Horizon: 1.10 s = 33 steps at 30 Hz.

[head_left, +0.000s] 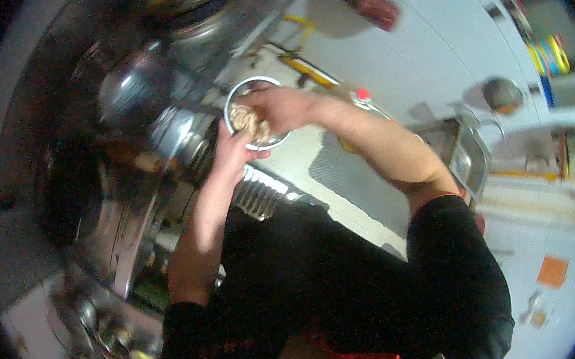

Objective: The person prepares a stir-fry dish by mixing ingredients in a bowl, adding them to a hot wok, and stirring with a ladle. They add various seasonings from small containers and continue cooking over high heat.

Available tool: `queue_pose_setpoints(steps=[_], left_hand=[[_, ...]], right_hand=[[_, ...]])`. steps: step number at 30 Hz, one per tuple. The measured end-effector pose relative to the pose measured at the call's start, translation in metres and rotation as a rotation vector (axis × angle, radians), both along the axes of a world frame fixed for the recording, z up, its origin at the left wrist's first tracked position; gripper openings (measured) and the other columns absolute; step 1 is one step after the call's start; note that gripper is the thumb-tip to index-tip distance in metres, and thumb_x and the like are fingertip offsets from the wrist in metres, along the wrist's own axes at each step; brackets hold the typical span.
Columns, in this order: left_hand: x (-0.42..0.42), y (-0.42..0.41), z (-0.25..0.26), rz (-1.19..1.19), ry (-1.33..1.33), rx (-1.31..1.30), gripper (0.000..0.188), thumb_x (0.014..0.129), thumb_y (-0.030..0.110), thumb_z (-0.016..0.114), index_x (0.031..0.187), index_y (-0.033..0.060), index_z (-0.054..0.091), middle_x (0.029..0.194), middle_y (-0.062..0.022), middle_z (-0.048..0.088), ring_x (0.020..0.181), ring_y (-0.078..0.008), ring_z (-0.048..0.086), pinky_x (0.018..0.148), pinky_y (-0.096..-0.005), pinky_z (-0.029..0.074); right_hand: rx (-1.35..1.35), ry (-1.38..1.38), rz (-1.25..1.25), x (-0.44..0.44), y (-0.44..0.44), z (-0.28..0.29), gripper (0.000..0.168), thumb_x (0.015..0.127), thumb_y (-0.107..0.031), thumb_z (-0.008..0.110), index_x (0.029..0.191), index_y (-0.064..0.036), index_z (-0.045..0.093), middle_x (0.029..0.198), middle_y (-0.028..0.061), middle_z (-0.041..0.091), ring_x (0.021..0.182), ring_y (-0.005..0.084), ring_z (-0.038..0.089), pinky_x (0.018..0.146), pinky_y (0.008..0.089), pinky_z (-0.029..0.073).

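Note:
A round metal bowl (228, 101) with a bright rim is held up in front of me. My left hand (237, 143) grips its near left edge. Pale, lumpy pieces of food (248, 123) lie in the bowl; blur keeps me from telling what kind. My right hand (280, 108) reaches over the bowl's right side, its fingers down inside at the food. Whether those fingers pinch any of it cannot be made out.
Large metal pots (133, 90) and a cooking range stand at the left. A dark mat (360, 183) lies on the floor below my right arm. At the right, a metal sink basin (467, 157) adjoins the tiled wall. Cluttered utensils (106, 347) are at lower left.

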<state>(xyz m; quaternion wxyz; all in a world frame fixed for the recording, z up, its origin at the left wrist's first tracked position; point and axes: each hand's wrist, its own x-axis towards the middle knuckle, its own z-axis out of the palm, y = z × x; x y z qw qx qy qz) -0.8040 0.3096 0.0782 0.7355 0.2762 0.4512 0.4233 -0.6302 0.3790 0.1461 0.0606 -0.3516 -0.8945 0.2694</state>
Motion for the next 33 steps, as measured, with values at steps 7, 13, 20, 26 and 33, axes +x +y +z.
queue_pose_setpoints(steps=[7, 13, 20, 26, 33], left_hand=[[0.176, -0.020, -0.016, -0.272, -0.152, -0.170, 0.043, 0.093, 0.011, 0.048, 0.135, 0.0085, 0.041, 0.121, -0.0168, 0.061, 0.095, -0.0339, 0.068, 0.067, -0.0402, 0.061], [0.294, -0.031, -0.005, -0.481, -0.271, -0.066, 0.039, 0.093, 0.010, 0.048, 0.132, 0.0018, 0.046, 0.116, -0.0175, 0.063, 0.091, -0.0298, 0.070, 0.070, -0.0384, 0.061], [0.445, -0.022, 0.007, -0.737, -0.114, -0.073, 0.049, 0.093, 0.001, 0.039, 0.141, 0.0100, 0.032, 0.122, -0.0178, 0.059, 0.091, -0.0311, 0.069, 0.064, -0.0389, 0.063], [0.553, -0.027, 0.005, -0.894, -0.174, -0.066, 0.047, 0.093, 0.002, 0.040, 0.139, 0.0095, 0.032, 0.119, -0.0167, 0.060, 0.089, -0.0294, 0.069, 0.060, -0.0375, 0.063], [0.638, -0.061, 0.015, -1.090, -0.138, -0.209, 0.044, 0.092, 0.000, 0.041, 0.135, 0.0068, 0.035, 0.115, -0.0170, 0.061, 0.086, -0.0266, 0.070, 0.058, -0.0343, 0.062]], right_hand=[[0.110, -0.088, -0.425, 0.171, -0.066, -0.008, 0.029, 0.076, -0.022, 0.067, 0.105, -0.017, 0.072, 0.106, 0.0148, 0.068, 0.101, 0.0352, 0.066, 0.084, 0.0467, 0.054], [0.116, -0.214, -0.529, 0.294, -0.107, 0.043, 0.023, 0.074, -0.020, 0.067, 0.096, -0.016, 0.073, 0.094, 0.0143, 0.071, 0.094, 0.0353, 0.068, 0.077, 0.0470, 0.055], [0.323, -0.120, -0.941, 0.435, -0.165, 0.012, 0.012, 0.077, -0.015, 0.069, 0.085, -0.009, 0.062, 0.086, 0.0096, 0.062, 0.084, 0.0320, 0.062, 0.075, 0.0420, 0.051], [0.338, 0.069, -1.330, 0.516, -0.203, 0.058, 0.015, 0.081, -0.013, 0.070, 0.095, -0.007, 0.066, 0.090, 0.0124, 0.065, 0.088, 0.0325, 0.065, 0.078, 0.0424, 0.053], [0.442, -0.271, -1.383, 0.581, -0.247, 0.037, 0.037, 0.077, -0.045, 0.071, 0.077, -0.008, 0.072, 0.091, 0.0096, 0.065, 0.093, 0.0311, 0.062, 0.080, 0.0453, 0.049]])
